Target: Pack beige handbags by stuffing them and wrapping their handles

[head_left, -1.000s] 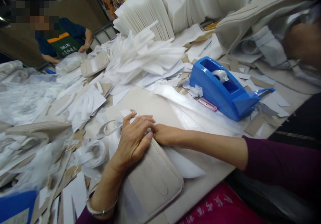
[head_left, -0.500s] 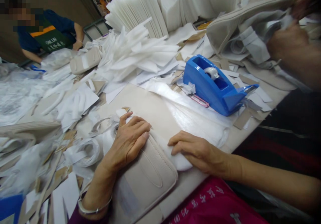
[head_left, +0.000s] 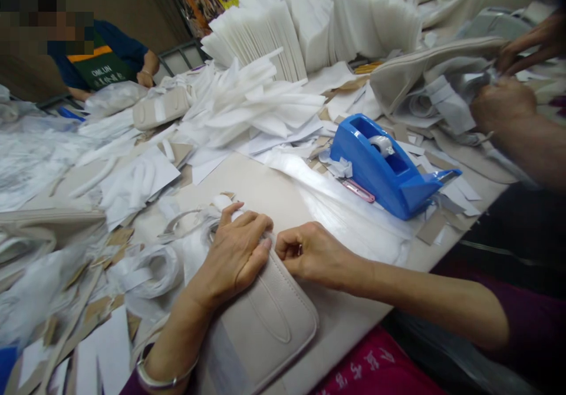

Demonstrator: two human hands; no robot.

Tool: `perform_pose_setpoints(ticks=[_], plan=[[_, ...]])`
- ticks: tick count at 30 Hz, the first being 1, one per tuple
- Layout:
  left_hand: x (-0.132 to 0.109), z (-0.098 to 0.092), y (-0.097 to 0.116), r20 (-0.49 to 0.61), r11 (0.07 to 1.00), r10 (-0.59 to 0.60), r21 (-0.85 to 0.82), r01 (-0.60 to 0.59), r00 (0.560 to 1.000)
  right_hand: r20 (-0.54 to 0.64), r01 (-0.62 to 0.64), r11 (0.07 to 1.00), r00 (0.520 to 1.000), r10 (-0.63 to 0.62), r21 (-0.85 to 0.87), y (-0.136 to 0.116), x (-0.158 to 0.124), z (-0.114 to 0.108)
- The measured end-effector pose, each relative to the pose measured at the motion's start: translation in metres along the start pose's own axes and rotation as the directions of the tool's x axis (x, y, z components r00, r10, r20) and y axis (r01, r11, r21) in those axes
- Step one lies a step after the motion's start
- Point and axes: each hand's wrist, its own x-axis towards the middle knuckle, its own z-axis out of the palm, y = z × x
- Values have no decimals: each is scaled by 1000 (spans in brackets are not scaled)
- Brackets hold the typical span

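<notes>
A beige leather-like bag [head_left: 283,318] with a stitched edge lies on the table in front of me. My left hand [head_left: 236,250] grips its upper edge, fingers curled over the opening, where white wrapping shows. At the bag's right edge, my right hand [head_left: 313,253] is closed in a pinch against the seam; what its fingertips hold is too small to make out. Beyond my hands lies translucent white sheeting [head_left: 336,206]. To the left of the bag is a roll of white wrapped material [head_left: 154,271].
A blue tape dispenser [head_left: 389,171] stands at the right, beside a pink-handled cutter [head_left: 358,190]. White foam sheets [head_left: 256,35] are stacked behind. Another person's hands [head_left: 508,103] work on a bag at the right. A person in an apron [head_left: 101,68] is at the far left.
My right hand has moved left to the bag's edge and its fingers have closed. The white padding that was under it no longer shows. The view has shifted slightly.
</notes>
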Motion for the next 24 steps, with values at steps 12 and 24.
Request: perform_pose_setpoints(ticks=[12,24], plan=[[5,11,2,-7,990,-7,142,8,1000,-104,76,975,990,-99,-209,1,-20,7],[4,15,-15,-529,834,-325,-551,-25,784,-306,-71,834,944,-121,-548,-5,30,72]])
